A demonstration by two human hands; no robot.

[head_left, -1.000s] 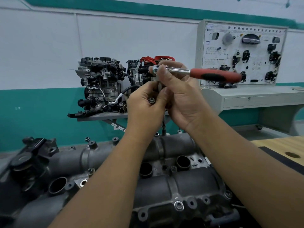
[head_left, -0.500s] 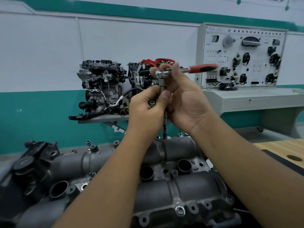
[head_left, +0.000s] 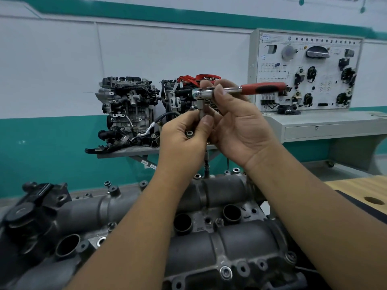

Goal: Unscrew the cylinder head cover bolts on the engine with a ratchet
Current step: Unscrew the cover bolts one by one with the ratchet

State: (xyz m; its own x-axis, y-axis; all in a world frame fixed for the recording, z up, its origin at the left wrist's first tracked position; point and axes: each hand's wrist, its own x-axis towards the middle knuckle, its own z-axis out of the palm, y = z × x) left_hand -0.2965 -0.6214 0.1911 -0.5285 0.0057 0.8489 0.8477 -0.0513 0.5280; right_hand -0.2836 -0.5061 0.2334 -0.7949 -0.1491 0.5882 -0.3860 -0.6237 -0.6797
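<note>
Grey cast-metal cylinder head cover [head_left: 209, 243] lies below my raised hands, with a bolt [head_left: 225, 272] seated on its near edge and others along the far edge, so I judge most loosening remains. My right hand [head_left: 234, 122] wraps the chrome head of the red-handled ratchet [head_left: 240, 91]. My left hand [head_left: 184, 139] pinches the extension bar [head_left: 203, 114] under it, one removed bolt [head_left: 189, 134] tucked against its fingers. Extension's tip [head_left: 206, 171] reaches the cover's far edge.

both hands on ratchet [head_left: 240, 90], bolt [head_left: 189, 134] seemingly palmed
</note>
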